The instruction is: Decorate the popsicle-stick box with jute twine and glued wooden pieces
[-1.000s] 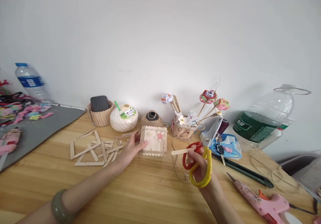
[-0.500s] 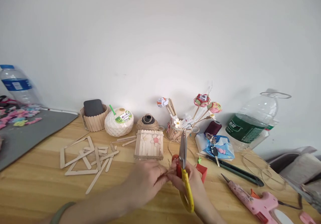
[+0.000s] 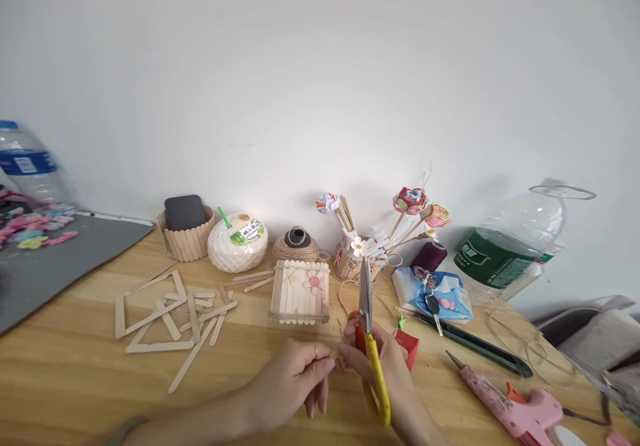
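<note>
My right hand (image 3: 387,369) grips scissors (image 3: 369,339) with red and yellow handles, blades pointing up and away, closed together. My left hand (image 3: 295,383) is right beside it, fingertips pinched at a small wooden stick piece (image 3: 339,359) between the two hands; the piece is mostly hidden. Just beyond the hands stands a small box made of ice-cream sticks (image 3: 300,293) with flower decorations. Loose wooden sticks (image 3: 173,316) lie to the left on the wooden table (image 3: 75,366).
Along the wall stand a stick cup with a phone (image 3: 185,229), a coconut drink (image 3: 237,241), a twine ball (image 3: 297,244) and a paper-flower pot (image 3: 360,256). On the right lie a pink glue gun (image 3: 515,403), a cutter (image 3: 475,345), keys on a blue pack (image 3: 437,296) and a big bottle (image 3: 510,246).
My left hand left the stick box and came back to meet the right hand. The scissors turned from sideways to blades pointing up. The view shifted a little.
</note>
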{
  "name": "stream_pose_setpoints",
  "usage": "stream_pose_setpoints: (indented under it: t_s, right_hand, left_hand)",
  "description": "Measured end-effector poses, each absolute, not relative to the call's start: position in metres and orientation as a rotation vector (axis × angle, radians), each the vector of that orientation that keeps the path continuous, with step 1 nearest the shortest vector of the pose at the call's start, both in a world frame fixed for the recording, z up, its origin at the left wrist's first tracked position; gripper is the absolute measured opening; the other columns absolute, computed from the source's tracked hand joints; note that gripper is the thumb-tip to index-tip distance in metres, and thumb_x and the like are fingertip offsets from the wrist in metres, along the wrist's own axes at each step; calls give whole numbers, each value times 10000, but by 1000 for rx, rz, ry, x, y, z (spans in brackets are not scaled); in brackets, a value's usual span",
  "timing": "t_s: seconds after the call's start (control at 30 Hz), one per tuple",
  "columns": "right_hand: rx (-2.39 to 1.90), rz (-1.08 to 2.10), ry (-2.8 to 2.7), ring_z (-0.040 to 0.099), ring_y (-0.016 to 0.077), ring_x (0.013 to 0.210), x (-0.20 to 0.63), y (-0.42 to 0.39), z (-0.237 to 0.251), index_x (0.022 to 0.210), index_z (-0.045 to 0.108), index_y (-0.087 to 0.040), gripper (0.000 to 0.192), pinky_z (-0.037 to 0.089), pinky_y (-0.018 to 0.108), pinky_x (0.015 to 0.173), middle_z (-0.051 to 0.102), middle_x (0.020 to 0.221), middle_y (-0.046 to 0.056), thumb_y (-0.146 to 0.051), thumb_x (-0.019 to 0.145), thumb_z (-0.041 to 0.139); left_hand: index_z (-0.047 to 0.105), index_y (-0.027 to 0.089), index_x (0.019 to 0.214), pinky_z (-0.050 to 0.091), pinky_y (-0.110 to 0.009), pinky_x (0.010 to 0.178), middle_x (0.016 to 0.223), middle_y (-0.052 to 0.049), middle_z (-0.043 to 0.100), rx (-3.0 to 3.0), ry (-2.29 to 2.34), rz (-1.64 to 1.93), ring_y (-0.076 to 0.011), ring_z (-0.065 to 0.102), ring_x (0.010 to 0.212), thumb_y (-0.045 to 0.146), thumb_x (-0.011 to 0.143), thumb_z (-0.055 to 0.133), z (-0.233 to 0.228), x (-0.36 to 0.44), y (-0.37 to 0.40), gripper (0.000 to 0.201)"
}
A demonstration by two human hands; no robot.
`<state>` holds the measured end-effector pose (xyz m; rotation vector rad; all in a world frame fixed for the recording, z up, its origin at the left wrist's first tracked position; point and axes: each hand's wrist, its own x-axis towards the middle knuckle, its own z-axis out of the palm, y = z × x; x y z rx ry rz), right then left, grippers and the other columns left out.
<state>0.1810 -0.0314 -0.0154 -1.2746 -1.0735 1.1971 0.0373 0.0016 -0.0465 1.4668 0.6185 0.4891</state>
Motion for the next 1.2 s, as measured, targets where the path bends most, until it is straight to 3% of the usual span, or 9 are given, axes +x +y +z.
stream_pose_setpoints:
  t_s: [0.27,0.4,0.53,0.67,0.8,1.03,1.2]
  right_hand:
    - [-1356,1051,-1061,449,109,491,187,-31,-10,669,483,-187,275,371,234,496,484,549,-50,-309,564,706]
    - [-1405,992,-1121,375,99,488,191,-32,-11,629,469,-187,244,314,222,482,428,523,-55,-312,610,677]
    - [-1337,1036,-1180,375,110,541,187,-39,-16,648,488,-187,324,312,216,487,412,588,-40,-409,574,712]
    - [-1272,1100,-1215,430,146,675,182,-49,-19,776,546,-185,463,352,223,552,461,729,5,-592,588,659]
    - [-1316,1188,-1403,384,137,636,183,-53,-19,775,524,-185,540,316,224,529,404,670,-12,-695,603,574]
    - [-1283,1323,-1671,312,108,573,183,-49,-13,744,429,-190,591,250,231,508,344,646,-32,-772,642,431]
    - [-1316,1294,-1674,336,117,586,181,-51,-16,737,436,-194,610,298,233,519,355,666,-25,-792,618,423]
  left_hand:
    - [469,149,815,338,-184,395,489,20,548,1374,589,578,-74,426,372,512,825,417,-50,37,-3,367]
    - [464,145,843,395,-201,434,623,-23,607,1335,590,657,-67,440,406,489,827,434,-40,32,-4,345]
    - [490,155,811,438,-221,494,785,-12,563,1269,635,792,-71,520,469,424,825,470,-26,28,-4,270]
    - [541,155,810,417,-210,530,689,6,560,1279,697,896,-110,567,559,359,815,506,-11,23,-4,207]
    - [572,154,803,423,-217,596,637,1,589,1305,735,962,-129,564,629,351,801,537,-4,17,-4,200]
    - [526,166,734,423,-195,524,565,29,551,1236,657,937,-97,521,526,370,781,568,-1,14,-10,214]
    - [502,171,703,423,-196,532,537,39,523,1251,628,947,-90,512,504,344,802,543,0,14,-9,203]
